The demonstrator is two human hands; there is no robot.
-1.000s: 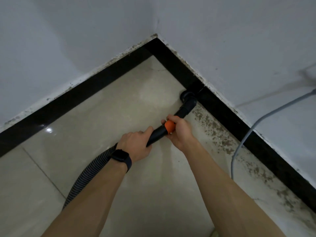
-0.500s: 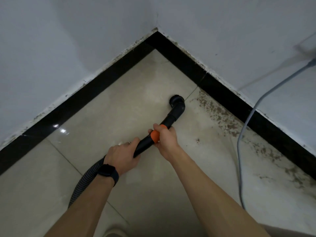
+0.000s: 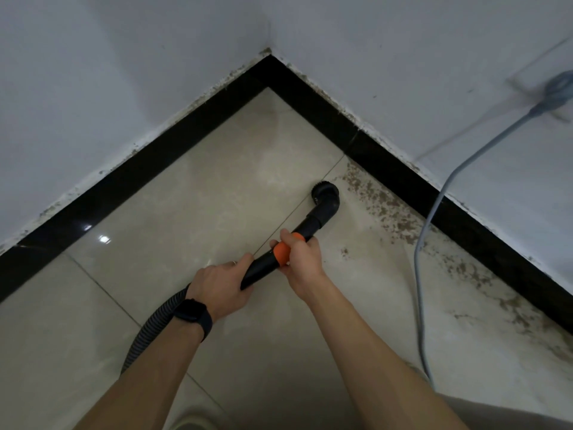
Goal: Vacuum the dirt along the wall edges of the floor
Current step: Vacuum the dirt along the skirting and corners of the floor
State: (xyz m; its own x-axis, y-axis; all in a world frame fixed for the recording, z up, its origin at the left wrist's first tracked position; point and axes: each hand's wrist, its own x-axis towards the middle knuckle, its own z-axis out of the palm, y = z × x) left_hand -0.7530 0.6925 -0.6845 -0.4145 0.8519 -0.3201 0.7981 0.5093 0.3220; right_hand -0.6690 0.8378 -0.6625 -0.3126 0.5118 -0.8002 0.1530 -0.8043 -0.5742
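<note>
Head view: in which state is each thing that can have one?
Nozzle, low at the floor, apart from the skirting.
Left hand, grips the black tube.
Right hand, grips the orange ring.
Dirt, lying along the right wall.
Cable, hanging down to the floor.

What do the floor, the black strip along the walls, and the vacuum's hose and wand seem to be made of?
Floor: probably glazed ceramic tile, glossy; grout lines and light glints show.
Black strip: likely polished tile or stone; it mirrors a light.
Hose: flexible ribbed plastic, matte grey-black.
Wand: rigid smooth plastic, black with an orange collar.
</note>
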